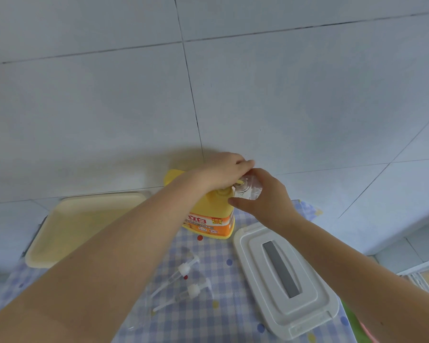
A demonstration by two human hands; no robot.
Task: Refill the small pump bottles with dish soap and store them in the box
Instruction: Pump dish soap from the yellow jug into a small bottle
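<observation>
Clear plastic bottle [248, 189], held tilted in right hand [265, 199], mouth up against the yellow spout under left hand [223, 174], which presses down on the jug [209, 214] pump. Contents hard to judge; no soap plainly visible inside. Likely risks: mouth slipping off the spout, soap running over fingers and onto the bench [221, 318]; overfilling. At 6 o'clock from the jug, two loose pumps [183, 280]. At 4 o'clock, white box [285, 276], lid on, contents hidden. At 9 o'clock, cream tray [84, 224].
</observation>
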